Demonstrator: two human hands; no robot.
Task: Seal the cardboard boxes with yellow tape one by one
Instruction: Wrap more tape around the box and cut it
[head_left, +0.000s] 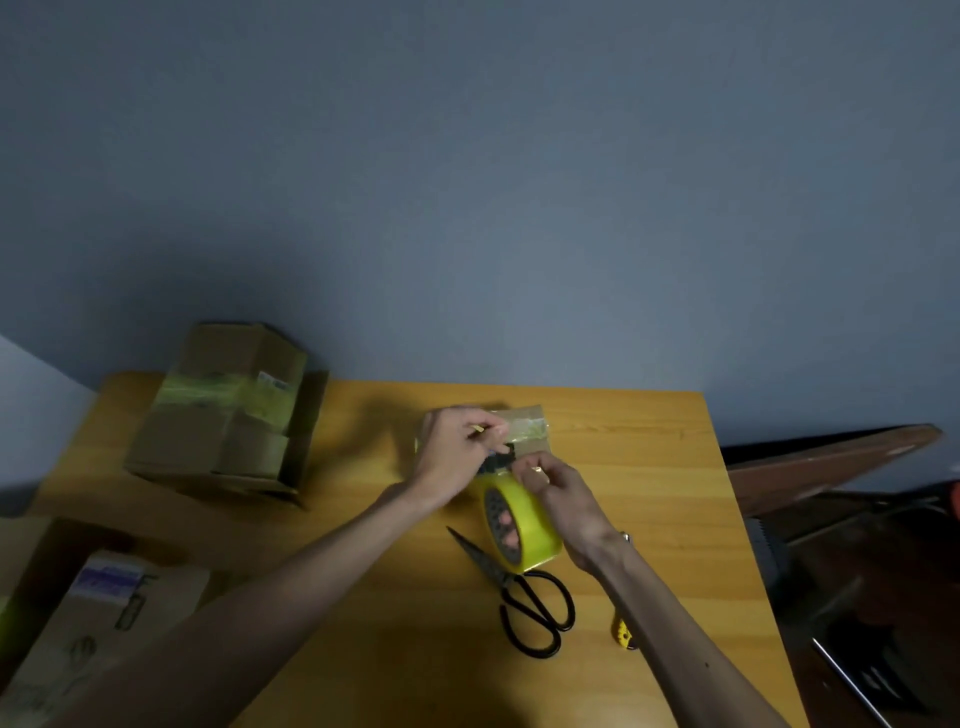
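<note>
A small cardboard box sits mid-table with a strip of yellow tape across its top. My left hand covers the box's left side and pinches the tape there. My right hand holds the yellow tape roll just in front of the box, fingers through its core, thumb and fingertip pinching the tape near the roll. Much of the box is hidden by both hands.
A larger cardboard box with yellow tape on it stands at the table's back left. Black scissors lie in front of the roll, with a yellow utility knife to their right. More cardboard boxes sit low at the left. The wooden table's right edge borders dark clutter.
</note>
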